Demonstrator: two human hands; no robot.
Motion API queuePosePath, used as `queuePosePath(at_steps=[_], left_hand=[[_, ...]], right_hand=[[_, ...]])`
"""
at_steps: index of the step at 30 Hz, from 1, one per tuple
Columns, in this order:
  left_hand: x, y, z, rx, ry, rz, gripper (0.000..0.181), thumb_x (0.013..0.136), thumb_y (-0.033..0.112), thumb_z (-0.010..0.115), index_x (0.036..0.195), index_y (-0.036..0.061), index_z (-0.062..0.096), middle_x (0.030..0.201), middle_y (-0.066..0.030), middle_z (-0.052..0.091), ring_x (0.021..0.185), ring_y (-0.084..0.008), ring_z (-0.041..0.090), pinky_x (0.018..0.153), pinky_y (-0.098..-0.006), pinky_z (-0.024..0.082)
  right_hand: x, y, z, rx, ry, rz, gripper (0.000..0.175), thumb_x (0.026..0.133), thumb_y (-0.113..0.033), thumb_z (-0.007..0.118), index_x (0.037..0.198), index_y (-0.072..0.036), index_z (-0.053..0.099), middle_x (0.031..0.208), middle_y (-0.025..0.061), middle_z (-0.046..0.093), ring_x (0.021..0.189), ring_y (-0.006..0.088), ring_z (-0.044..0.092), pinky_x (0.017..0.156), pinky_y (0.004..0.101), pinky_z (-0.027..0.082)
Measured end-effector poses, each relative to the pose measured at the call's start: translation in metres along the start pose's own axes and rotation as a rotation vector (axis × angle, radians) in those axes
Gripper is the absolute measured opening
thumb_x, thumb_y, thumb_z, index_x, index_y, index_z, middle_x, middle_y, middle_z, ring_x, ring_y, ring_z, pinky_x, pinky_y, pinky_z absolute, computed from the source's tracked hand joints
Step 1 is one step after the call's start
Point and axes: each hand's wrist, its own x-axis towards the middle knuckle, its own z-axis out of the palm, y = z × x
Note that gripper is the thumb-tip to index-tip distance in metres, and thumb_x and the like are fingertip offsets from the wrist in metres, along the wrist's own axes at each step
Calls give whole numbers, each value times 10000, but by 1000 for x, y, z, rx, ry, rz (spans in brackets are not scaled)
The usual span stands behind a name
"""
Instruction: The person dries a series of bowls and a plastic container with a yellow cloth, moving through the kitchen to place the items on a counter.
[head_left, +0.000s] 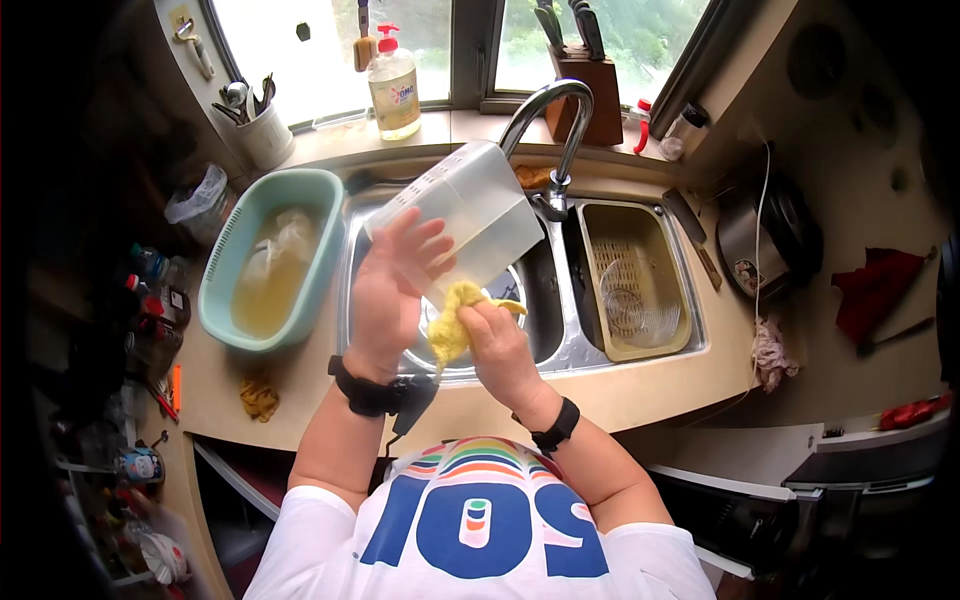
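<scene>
Over the left basin of a steel double sink (571, 330), a translucent plastic bin (480, 202) with slotted holes is held tilted. My left hand (397, 285) supports its near left side, palm against the plastic and fingers spread. In my right hand (499, 341) is a bunched yellow cloth (454, 322), close to the bin's near edge. A chrome faucet (581, 112) arches behind the bin. Part of the left basin and what lies in it are hidden by the bin and my hands.
A light green tub (328, 202) with cloudy water and pale cloth stands left. A beige basket (592, 300) sits in the right basin, a cleaver (686, 217) beside it. Behind are an Omo soap bottle (394, 97), a knife block (604, 97) and a utensil holder (266, 139). A brown rag (259, 399) lies front left.
</scene>
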Motion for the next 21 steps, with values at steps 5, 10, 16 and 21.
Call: queuePosePath(at_steps=[5,10,16,21], left_hand=[[0,15,-10,178,-11,116,407,984,315,445,1224,-4,524,1125,-163,612,992,-263,609,878,-391,480],[-19,-4,-5,547,-100,97,259,934,155,562,1120,-21,604,1062,-125,653,951,-188,630,874,-324,485],[-24,-18,-4,784,-245,239,466,841,-21,629,1274,30,464,1222,-61,538,1105,-157,525,927,-290,433],[-38,-2,0,1153,-367,239,178,840,-35,611,1002,9,669,876,-73,686,802,-118,637,723,-241,493]], right_hand=[[11,7,-48,349,3,299,319,828,65,525,1129,-42,545,1053,126,573,919,244,593,804,320,488],[81,-31,-95,368,228,26,439,738,107,511,1143,-54,564,1085,144,565,978,278,566,868,352,461],[93,-29,-41,-18,69,-41,357,795,-93,577,1152,-99,570,1209,101,573,990,295,576,895,393,406],[92,11,-41,162,68,252,190,884,-123,511,1045,-64,594,1008,152,639,910,343,594,814,409,445]])
